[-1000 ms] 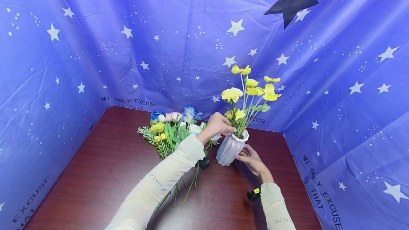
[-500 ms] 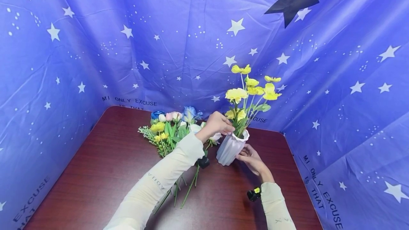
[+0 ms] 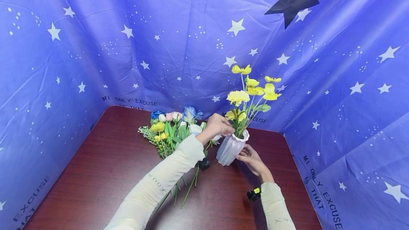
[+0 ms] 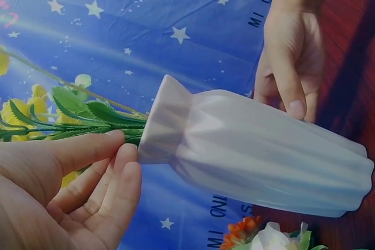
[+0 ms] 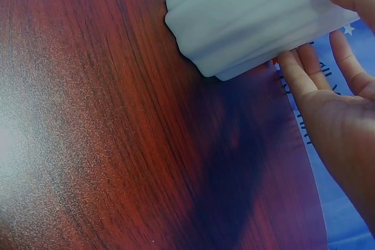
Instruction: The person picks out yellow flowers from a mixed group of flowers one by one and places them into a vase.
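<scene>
A white fluted vase (image 3: 230,150) stands on the table. My right hand (image 3: 254,162) holds its side, thumb on one face and fingers around behind, as the right wrist view shows on the vase (image 5: 258,21). At the vase's mouth, my left hand (image 3: 218,124) pinches the green stem (image 4: 111,127) of a yellow carnation-like flower (image 3: 238,97) between thumb and fingers. That stem reaches into the vase; its lower end is hidden inside. Behind it, taller yellow poppy-like flowers (image 3: 270,93) rise from the same vase and lean to the right.
Left of the vase lies a pile of artificial flowers, with a blue bloom (image 3: 189,113), yellow blooms (image 3: 157,127) and loose stems (image 3: 188,191) pointing toward me. The dark red wooden table (image 3: 96,180) is enclosed by a blue star-printed curtain (image 3: 179,45).
The yellow carnation-like flower has shifted right and slightly down, and its head has turned, while my left hand stays at the vase mouth. My right hand and the vase have hardly moved.
</scene>
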{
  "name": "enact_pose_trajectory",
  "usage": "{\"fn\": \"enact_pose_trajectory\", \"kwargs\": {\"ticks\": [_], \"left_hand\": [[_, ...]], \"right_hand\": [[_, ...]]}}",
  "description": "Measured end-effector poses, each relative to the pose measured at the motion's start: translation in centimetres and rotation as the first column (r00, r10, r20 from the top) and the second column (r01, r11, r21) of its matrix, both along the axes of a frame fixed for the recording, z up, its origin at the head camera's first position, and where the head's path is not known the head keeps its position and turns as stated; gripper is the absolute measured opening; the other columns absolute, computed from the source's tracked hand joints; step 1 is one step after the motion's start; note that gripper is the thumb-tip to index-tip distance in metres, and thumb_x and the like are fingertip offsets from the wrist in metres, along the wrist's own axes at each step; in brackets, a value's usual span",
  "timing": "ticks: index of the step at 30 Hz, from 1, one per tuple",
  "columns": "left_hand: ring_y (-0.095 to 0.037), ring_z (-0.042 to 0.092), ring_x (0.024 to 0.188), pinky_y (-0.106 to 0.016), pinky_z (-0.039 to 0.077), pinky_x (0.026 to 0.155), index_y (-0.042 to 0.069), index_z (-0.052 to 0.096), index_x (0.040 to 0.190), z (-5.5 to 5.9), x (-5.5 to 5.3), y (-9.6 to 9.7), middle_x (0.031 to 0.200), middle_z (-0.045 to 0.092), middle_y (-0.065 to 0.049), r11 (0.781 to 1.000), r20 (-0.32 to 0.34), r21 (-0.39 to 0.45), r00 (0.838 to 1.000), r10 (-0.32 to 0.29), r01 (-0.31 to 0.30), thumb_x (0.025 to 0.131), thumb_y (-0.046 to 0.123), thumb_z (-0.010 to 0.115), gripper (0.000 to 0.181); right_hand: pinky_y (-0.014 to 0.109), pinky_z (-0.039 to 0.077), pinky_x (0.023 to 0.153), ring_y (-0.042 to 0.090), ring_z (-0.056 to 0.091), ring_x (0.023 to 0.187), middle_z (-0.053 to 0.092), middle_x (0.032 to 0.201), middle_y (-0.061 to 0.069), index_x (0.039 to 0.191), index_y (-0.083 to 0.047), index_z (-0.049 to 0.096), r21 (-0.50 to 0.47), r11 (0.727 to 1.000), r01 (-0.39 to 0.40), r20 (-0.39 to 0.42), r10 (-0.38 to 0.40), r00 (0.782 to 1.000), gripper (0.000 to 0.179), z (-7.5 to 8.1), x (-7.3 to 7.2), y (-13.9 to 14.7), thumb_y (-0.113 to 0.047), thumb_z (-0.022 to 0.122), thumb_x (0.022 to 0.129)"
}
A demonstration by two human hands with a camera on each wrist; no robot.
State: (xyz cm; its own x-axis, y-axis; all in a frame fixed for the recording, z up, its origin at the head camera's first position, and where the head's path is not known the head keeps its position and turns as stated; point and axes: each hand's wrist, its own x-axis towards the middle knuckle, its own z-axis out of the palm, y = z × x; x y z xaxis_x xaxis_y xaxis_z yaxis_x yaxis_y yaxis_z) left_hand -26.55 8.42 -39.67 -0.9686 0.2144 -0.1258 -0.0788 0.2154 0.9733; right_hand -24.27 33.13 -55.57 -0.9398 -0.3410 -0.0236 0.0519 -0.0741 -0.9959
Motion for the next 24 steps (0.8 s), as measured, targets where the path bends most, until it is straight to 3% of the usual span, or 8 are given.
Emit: {"fn": "enact_pose_trajectory", "kwargs": {"ticks": [6,13,18,24], "left_hand": [[-0.039,0.077,0.083,-0.026,0.062,0.057,-0.004,0.080,0.089,-0.3,-0.1,-0.3,0.078,0.077,-0.019,1.000,-0.009,0.028,1.000,-0.006,0.007,0.079,0.002,0.085,0.013],[-0.017,0.072,0.060,-0.032,0.065,0.067,-0.001,0.081,0.087,-0.3,-0.1,-1.1,0.076,0.077,-0.016,0.999,0.030,-0.024,0.999,-0.036,0.037,0.080,0.007,0.086,0.012],[-0.029,0.078,0.079,-0.037,0.065,0.077,-0.003,0.080,0.090,-0.1,-0.1,-2.3,0.083,0.078,-0.019,0.991,0.070,-0.074,0.992,-0.108,0.113,0.082,0.007,0.083,0.013],[-0.033,0.078,0.090,-0.032,0.065,0.071,-0.006,0.077,0.097,0.3,-0.3,-4.3,0.097,0.076,-0.025,0.974,0.106,-0.094,0.974,-0.198,0.208,0.087,0.007,0.078,0.016]], "right_hand": [[0.021,0.057,0.089,0.006,0.066,0.105,0.065,0.113,-0.005,0.119,-0.016,0.050,-0.002,1.000,-0.004,-0.003,0.004,1.000,0.046,0.1,0.0,-0.2,0.018,0.058,0.089],[0.022,0.057,0.089,0.006,0.065,0.104,0.064,0.111,-0.005,0.118,-0.016,0.050,0.004,1.000,0.014,0.017,-0.014,1.000,0.045,0.1,0.0,-0.3,0.019,0.055,0.091],[0.021,0.058,0.088,0.006,0.066,0.102,0.065,0.110,-0.005,0.117,-0.016,0.051,-0.004,1.000,0.023,0.017,-0.023,1.000,0.046,0.1,0.1,-0.3,0.022,0.052,0.090],[0.021,0.057,0.087,0.006,0.066,0.102,0.065,0.110,-0.006,0.117,-0.018,0.050,-0.011,1.000,0.010,0.012,-0.009,1.000,0.048,0.1,0.0,-0.2,0.022,0.052,0.090]]}}
